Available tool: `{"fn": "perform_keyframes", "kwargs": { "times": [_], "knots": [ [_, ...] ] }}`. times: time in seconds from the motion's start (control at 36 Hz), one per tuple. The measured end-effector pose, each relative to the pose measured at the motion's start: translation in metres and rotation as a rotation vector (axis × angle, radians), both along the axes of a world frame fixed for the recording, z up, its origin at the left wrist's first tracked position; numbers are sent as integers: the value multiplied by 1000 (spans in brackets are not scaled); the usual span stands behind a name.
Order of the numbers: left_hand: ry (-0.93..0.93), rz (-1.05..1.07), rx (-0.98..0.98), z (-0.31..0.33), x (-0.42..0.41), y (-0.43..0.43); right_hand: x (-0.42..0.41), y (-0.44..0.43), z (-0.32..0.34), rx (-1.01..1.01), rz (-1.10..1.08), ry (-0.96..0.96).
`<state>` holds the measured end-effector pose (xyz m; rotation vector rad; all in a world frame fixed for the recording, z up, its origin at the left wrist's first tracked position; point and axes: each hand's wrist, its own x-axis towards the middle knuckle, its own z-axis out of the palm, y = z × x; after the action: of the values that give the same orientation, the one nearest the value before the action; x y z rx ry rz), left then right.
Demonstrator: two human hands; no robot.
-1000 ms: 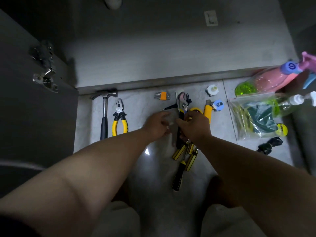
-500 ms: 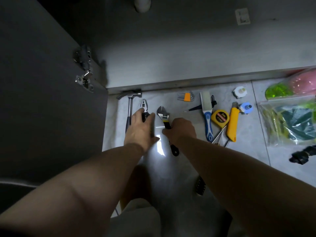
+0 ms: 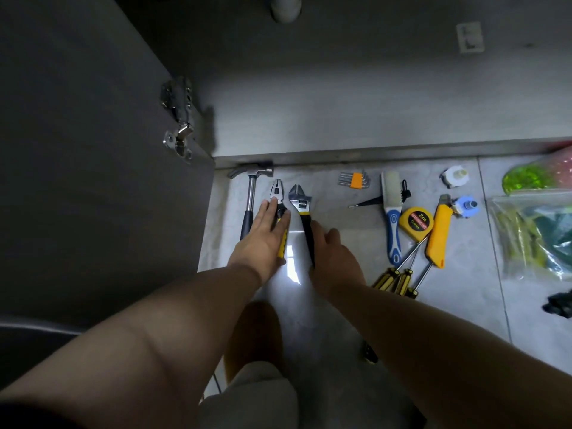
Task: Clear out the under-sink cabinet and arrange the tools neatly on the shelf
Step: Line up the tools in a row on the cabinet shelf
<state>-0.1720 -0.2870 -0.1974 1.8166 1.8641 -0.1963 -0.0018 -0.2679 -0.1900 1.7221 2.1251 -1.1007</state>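
Note:
Tools lie in a row on the tiled floor in front of the cabinet. A hammer (image 3: 251, 193) lies at the left, then yellow-handled pliers (image 3: 276, 193), then an adjustable wrench (image 3: 299, 201) with a black handle. My left hand (image 3: 266, 233) rests flat on the pliers with straight fingers. My right hand (image 3: 332, 258) lies beside the wrench's handle, fingers touching it. Further right lie a hex key set (image 3: 354, 180), a blue-handled brush (image 3: 392, 212), a yellow tape measure (image 3: 416, 220), a yellow utility knife (image 3: 439, 232) and three screwdrivers (image 3: 399, 275).
The open cabinet door (image 3: 93, 150) with its hinge (image 3: 179, 122) stands at the left. The cabinet floor (image 3: 356, 113) lies behind the tools, a pipe (image 3: 286, 6) above. A plastic bag (image 3: 535, 233) and small white and blue caps lie at the right.
My right hand has laid the wrench next to the pliers and slid back along its handle. My left hand has flattened on the pliers. The view has shifted left.

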Motion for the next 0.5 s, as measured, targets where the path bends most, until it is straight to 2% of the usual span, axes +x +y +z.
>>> {"fn": "perform_keyframes", "kwargs": {
  "times": [0.17,0.25,0.31,0.36,0.42,0.5],
  "knots": [
    [-10,18,-14,-7,-3,6,-5,1,4,-9,31,-3],
    [-90,70,80,-2,-8,5,-4,2,3,-7,39,10],
    [-52,165,203,2,-12,3,-3,3,3,-5,42,8],
    [36,329,247,6,-15,4,-3,4,2,1,43,6],
    [86,477,144,7,-20,6,-3,5,3,6,52,-7],
    [38,575,-90,7,-27,7,-4,6,4,8,82,-44]
  ]
}}
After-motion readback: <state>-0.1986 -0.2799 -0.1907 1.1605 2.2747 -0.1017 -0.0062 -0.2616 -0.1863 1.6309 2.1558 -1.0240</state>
